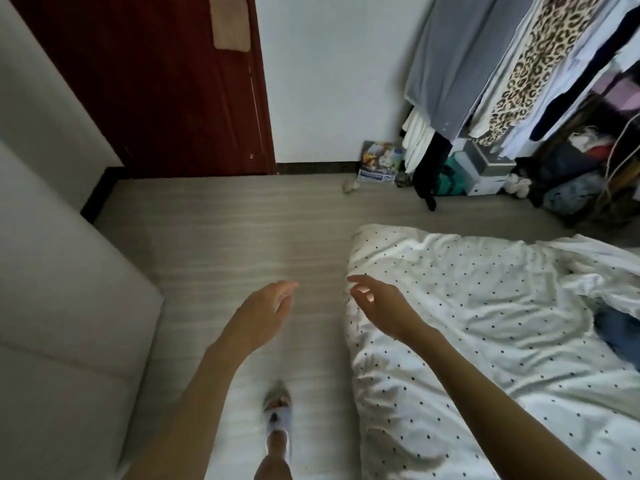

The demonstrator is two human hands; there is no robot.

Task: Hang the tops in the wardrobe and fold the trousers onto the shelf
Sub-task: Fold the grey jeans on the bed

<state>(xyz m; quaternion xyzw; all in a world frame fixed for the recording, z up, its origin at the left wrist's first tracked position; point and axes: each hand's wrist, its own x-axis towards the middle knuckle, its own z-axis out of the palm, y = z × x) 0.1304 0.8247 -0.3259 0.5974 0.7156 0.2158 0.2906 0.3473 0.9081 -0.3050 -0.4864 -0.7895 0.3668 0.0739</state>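
Observation:
My left hand (265, 308) hangs over the wooden floor with relaxed fingers and holds nothing. My right hand (375, 304) hovers at the near corner of the bed, fingers loosely spread, also holding nothing. An open wardrobe rack (519, 64) at the top right carries hanging tops, among them a grey one and a leopard-print one. A dark blue garment (620, 330) lies on the bed at the right edge, partly cut off by the frame. Folded clothes sit on the wardrobe's lower shelves (585, 161).
A bed with a white dotted cover (485, 323) fills the right. A dark red door (166, 84) stands at the back left, a pale cabinet (62, 306) on the left. Boxes (485, 174) and a book (379, 161) lie on the floor by the wardrobe. My foot (277, 417) is below.

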